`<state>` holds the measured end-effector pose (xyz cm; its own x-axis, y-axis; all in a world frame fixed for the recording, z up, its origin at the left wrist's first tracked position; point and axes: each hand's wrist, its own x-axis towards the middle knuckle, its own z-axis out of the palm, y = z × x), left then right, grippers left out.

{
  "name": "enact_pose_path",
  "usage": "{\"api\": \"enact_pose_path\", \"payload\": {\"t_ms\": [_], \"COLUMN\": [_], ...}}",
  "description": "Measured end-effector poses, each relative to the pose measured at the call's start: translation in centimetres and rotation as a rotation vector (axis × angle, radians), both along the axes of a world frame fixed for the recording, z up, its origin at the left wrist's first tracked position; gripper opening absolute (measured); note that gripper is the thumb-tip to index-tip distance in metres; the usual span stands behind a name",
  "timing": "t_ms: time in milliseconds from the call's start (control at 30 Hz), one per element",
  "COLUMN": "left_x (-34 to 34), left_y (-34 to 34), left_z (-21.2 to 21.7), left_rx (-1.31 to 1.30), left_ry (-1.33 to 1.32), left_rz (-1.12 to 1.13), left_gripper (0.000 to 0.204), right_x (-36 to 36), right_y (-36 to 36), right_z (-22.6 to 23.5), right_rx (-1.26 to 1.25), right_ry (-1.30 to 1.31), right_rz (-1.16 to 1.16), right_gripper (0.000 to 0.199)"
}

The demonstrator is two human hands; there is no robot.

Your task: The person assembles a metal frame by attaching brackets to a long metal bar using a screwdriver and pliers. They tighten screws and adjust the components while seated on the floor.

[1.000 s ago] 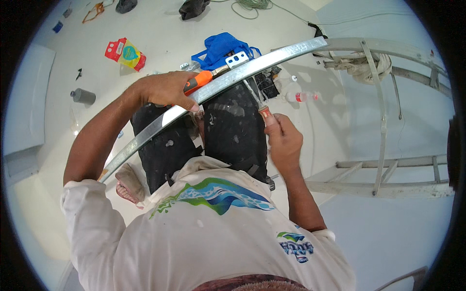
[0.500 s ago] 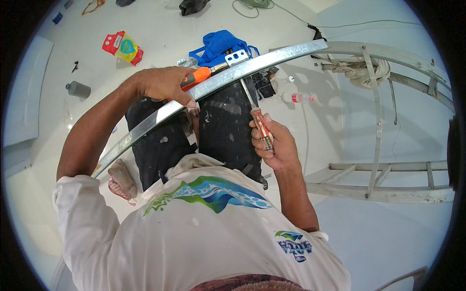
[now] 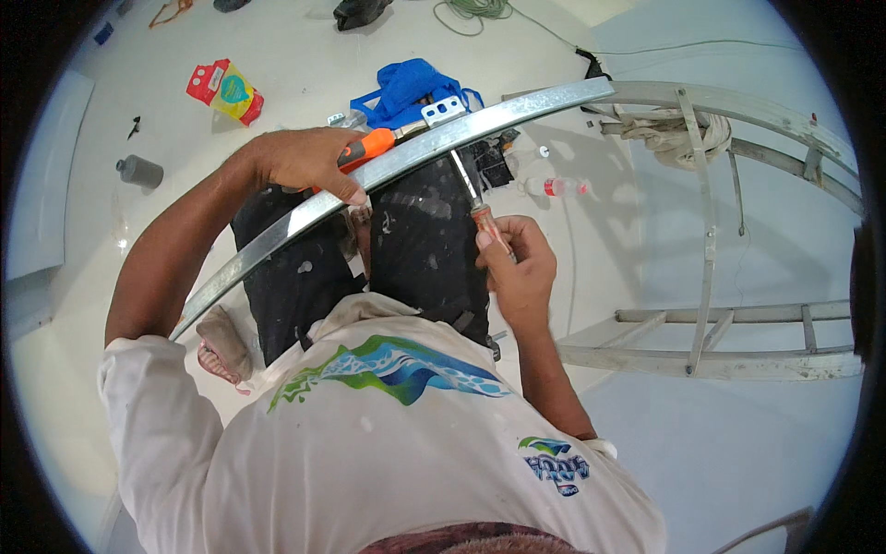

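A long galvanized metal rail (image 3: 397, 173) lies slantwise across my thighs. My left hand (image 3: 314, 164) is closed around it, thumb on the near face. Beside those fingers is the orange handle of a tool (image 3: 371, 148); its metal part runs toward a small bracket with holes (image 3: 443, 112) at the rail's far edge. My right hand (image 3: 526, 263) grips a screwdriver (image 3: 486, 224) by its worn red handle. The screwdriver's shaft points away from me and meets the rail's near edge below the bracket; its tip is hidden.
Beyond the rail lie a blue bag (image 3: 401, 92) and a red-yellow packet (image 3: 227, 91). A plastic bottle (image 3: 558, 187) is right of my knee, a grey bottle (image 3: 140, 171) at left. A metal ladder (image 3: 706, 235) lies at right, with cloth (image 3: 683, 138) on it. A glove (image 3: 221, 343) sits by my left thigh.
My right hand has turned on the screwdriver handle, its thumb now lying across the handle. My left hand and the rail keep their places; the whole view has shifted slightly.
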<state>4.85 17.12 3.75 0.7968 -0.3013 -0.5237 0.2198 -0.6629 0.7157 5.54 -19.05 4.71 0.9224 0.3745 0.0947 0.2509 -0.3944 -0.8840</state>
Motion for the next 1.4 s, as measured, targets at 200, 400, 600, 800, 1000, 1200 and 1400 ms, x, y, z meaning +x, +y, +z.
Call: {"api": "enact_pose_path", "payload": {"t_ms": [200,400,600,800,1000,1200,1400], "left_x": [0.1,0.3,0.2,0.0,-0.2,-0.3,0.0], "left_y": [0.6,0.0,0.5,0.5,0.7,0.6,0.6], "left_z": [0.3,1.1,1.0,0.5,0.1,0.7,-0.5], "left_rx": [0.039,0.034,0.007,-0.127,-0.061,-0.153,-0.036], "left_ry": [0.006,0.017,-0.034,-0.042,-0.073,-0.02,-0.11], "left_rz": [-0.022,-0.047,-0.049,-0.056,-0.036,-0.049,-0.053], "left_gripper": [0.136,0.127,0.122,0.117,0.105,0.112,0.108], "right_x": [-1.7,-1.1,-0.4,-0.4,-2.3,-1.4,0.0], "right_y": [1.8,-0.1,1.2,0.8,2.2,0.9,0.9], "right_z": [2.0,-1.2,2.4,0.1,1.3,0.8,2.4], "right_rx": [-0.173,-0.064,0.365,-0.08,-0.107,-0.108,0.221], "right_ry": [0.313,-0.148,0.927,-0.18,0.23,-0.033,0.766], "right_rz": [-0.124,-0.026,-0.191,0.01,-0.105,-0.031,-0.167], "right_gripper": [0.025,0.021,0.019,0.021,0.018,0.026,0.031]}}
